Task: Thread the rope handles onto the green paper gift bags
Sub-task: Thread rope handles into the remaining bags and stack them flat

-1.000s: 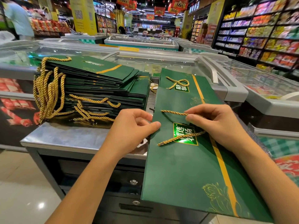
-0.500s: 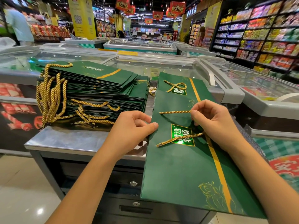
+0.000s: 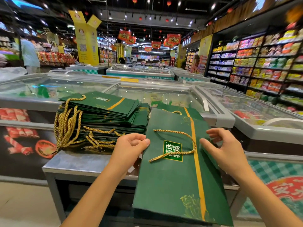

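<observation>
The right hand (image 3: 224,149) has let go of the gold rope handle (image 3: 173,131) and moved to the right edge of the top green gift bag (image 3: 170,185), fingers loose, holding nothing; left hand (image 3: 131,148) pinches the bag's left edge. Handle lies looped over the logo (image 3: 172,147), so this side looks threaded; next probably flip or shift the bag to the finished stack (image 3: 105,112) at left. Bag overhangs the steel table's (image 3: 73,163) near edge; freezer chest (image 3: 218,118) close behind.
</observation>
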